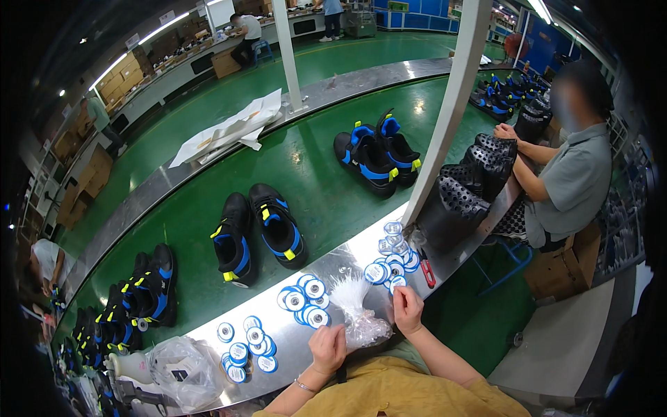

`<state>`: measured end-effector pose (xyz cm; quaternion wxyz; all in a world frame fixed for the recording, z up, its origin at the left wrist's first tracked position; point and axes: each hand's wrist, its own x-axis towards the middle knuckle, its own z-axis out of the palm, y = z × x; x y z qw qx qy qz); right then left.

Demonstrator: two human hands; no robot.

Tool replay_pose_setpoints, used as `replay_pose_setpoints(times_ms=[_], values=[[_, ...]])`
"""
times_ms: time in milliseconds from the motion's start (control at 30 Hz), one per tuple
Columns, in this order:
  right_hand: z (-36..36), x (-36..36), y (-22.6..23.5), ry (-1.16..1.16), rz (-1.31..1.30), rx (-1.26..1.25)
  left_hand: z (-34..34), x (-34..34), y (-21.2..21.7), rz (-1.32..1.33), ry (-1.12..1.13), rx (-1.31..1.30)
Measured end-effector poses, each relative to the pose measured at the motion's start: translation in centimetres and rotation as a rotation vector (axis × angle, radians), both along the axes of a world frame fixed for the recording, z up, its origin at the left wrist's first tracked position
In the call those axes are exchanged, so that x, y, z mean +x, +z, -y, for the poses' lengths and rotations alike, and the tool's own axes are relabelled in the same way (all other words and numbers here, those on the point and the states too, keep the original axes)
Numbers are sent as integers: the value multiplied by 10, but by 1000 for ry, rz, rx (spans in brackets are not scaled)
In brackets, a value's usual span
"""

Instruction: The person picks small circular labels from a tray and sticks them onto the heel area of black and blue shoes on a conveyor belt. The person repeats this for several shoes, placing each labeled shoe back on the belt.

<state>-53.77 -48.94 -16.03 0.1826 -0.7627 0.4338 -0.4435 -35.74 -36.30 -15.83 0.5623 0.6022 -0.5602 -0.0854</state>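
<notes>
Mustard-yellow clothing [410,393] fills six o'clock. Beside it, the left forearm [297,397] angles toward one o'clock, the right forearm [445,356] toward eleven. The left hand [328,349] is curled, the right hand [408,309] pinched against a round tag [397,282]; I cannot tell whether either grips anything. Between them, a clear bag [365,331] sits on the surface [290,338], at two o'clock from the left.

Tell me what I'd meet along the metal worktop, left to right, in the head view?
Clear plastic bag → left group of blue-rimmed discs → middle group of discs → bundle of clear strands → red tool.
</notes>
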Motion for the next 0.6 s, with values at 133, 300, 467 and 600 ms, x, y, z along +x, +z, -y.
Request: replay_pose_setpoints(times_ms=[133,300,467,600], values=[[1,0,-1,-4,-3,4,0,0,-1,1,-1,4],[3,2,0,-9,37,-28,3,-1,-1,2,-2,-2],[5,2,-1,-7,37,-47,3,0,-4,13,-2,-1],[4,1,-2,-14,35,-10,4,-1,-4,16,5,9]])
